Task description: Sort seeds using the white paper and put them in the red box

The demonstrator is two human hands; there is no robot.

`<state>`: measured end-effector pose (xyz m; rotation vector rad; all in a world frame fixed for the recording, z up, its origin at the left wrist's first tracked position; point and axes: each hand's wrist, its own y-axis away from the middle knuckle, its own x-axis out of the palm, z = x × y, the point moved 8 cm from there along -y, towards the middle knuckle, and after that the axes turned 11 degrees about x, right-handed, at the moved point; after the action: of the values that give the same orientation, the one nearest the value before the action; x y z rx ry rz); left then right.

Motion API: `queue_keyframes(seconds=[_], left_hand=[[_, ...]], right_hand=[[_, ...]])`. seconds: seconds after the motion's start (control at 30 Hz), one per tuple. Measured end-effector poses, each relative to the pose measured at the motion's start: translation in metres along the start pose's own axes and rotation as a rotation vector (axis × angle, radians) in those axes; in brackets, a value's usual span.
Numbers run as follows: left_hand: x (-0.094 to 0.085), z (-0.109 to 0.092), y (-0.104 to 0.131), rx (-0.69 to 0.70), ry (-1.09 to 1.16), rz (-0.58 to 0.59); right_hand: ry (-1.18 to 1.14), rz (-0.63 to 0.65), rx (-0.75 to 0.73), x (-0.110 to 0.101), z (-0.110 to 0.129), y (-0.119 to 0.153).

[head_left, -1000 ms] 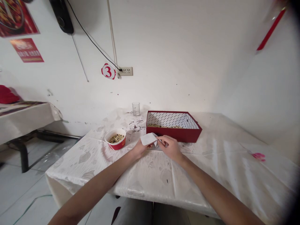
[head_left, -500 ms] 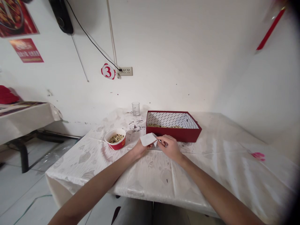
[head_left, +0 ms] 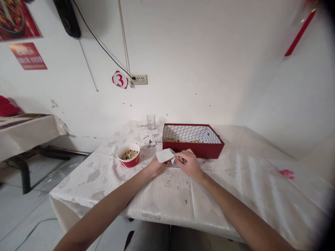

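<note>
Near the front edge of the bench (head_left: 157, 200), a small dark sliver (head_left: 186, 201). Farther in, about midway between front and back edges, a white sheet (head_left: 164, 155), held above the cloth and just before the box: grasped from beneath in the left hand (head_left: 156, 166), with fingers of the right hand (head_left: 190, 164) pinched at its folded right end; too small to tell if also around some little thing. Probably very light, thin, rather flat but easy to crease or tear; best to take softly by the flat left part, without pulling the fold. Toward the left edge, upright, a red-and-white bowl (head_left: 134, 162), partly filled with mixed pale and dark grains (head_left: 128, 154). Toward the back edge, open on top, a dark red box (head_left: 195, 150), with similar grains (head_left: 183, 141) low inside. Between bowl and box, scattered dark bits (head_left: 150, 142); behind these, near the back edge, a clear glass (head_left: 151, 122), seemingly without contents.
</note>
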<state>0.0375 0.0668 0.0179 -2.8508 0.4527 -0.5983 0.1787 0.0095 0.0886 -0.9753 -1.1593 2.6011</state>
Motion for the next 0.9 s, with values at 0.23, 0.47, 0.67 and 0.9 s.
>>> queue_keyframes(seconds=[0.23,0.47,0.67,0.9], left_hand=[[0.0009,-0.0007,0.0002,0.009,0.003,0.026],[-0.0018,0.0032,-0.0008,-0.005,0.006,0.019],[-0.0023,0.0032,-0.0003,-0.004,0.002,0.015],[-0.0004,0.0006,0.0006,-0.002,0.001,0.011]], right_hand=[[0.015,0.011,0.004,0.0001,-0.001,-0.0001],[0.006,0.01,-0.001,0.0008,-0.0007,0.0003],[0.005,-0.001,-0.001,-0.0004,0.0001,0.0005],[0.003,0.002,0.001,-0.0007,0.0014,0.0006]])
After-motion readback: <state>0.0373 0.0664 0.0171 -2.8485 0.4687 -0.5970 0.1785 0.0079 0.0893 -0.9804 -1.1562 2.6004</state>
